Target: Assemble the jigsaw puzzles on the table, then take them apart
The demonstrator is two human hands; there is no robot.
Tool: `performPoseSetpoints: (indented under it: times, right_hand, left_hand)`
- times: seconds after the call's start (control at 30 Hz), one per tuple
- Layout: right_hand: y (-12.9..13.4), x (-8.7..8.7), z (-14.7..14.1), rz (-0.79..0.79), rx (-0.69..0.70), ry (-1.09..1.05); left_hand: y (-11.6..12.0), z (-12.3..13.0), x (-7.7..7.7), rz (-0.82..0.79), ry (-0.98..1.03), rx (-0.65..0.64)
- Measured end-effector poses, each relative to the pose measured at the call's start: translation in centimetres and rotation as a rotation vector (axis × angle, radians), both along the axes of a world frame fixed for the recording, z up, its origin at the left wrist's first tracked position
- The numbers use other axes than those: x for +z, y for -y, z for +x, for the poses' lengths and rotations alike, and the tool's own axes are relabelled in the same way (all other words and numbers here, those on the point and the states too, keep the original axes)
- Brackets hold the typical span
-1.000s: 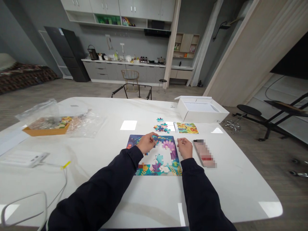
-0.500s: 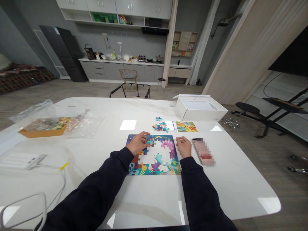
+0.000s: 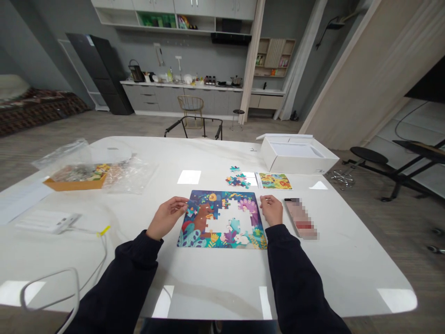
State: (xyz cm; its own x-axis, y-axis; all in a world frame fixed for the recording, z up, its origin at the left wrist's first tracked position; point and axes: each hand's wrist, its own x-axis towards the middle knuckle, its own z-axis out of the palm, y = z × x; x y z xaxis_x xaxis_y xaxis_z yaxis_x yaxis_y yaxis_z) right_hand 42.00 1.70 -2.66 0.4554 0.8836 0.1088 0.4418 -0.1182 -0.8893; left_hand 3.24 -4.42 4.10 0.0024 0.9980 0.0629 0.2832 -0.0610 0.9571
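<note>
A partly filled jigsaw puzzle [image 3: 205, 218] lies flat on the white table, showing a bear, a rabbit and plants, with a white gap in its middle. My left hand [image 3: 167, 216] is at the puzzle's upper left edge, its fingers loosely bent and apart; I see no piece in it. Beside the right edge rests my right hand [image 3: 272, 211], its fingers curled in and thumb against them. Whether anything is inside them is hidden. Beyond the puzzle lies a small pile of loose puzzle pieces [image 3: 238, 181], next to a picture card [image 3: 276, 181].
A phone [image 3: 301, 218] lies right of my right hand. An open white box [image 3: 299, 160] stands at the back right. To the left are an orange tray [image 3: 76, 184] of pieces, clear plastic bags [image 3: 128, 175], and a white device [image 3: 47, 221] with a looping cable [image 3: 74, 290].
My left hand has moved left, off the puzzle's upper part to its left edge, uncovering the bear. My right hand keeps its curled pose beside the puzzle. The view has shifted slightly.
</note>
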Motion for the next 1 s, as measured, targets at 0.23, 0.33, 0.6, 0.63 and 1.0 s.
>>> performPoseSetpoints:
  times: [0.23, 0.33, 0.6, 0.63, 1.0]
  right_hand:
    - [0.2, 0.3, 0.0, -0.012, 0.022, -0.104]
    - [0.2, 0.5, -0.1, -0.012, 0.026, -0.117]
    - [0.1, 0.1, 0.0, -0.003, 0.026, -0.098]
    - [0.1, 0.1, 0.0, -0.003, 0.026, -0.100]
    - [0.1, 0.4, -0.1, 0.003, 0.024, -0.120]
  left_hand:
    - [0.6, 4.0, -1.4, -0.116, 0.039, -0.260]
    - [0.5, 5.2, -1.9, -0.163, 0.057, -0.249]
    - [0.2, 5.4, -2.3, -0.113, 0.066, -0.181]
    - [0.2, 5.4, -2.3, -0.110, 0.066, -0.178]
    - [-1.1, 6.4, -1.7, -0.070, 0.068, -0.209]
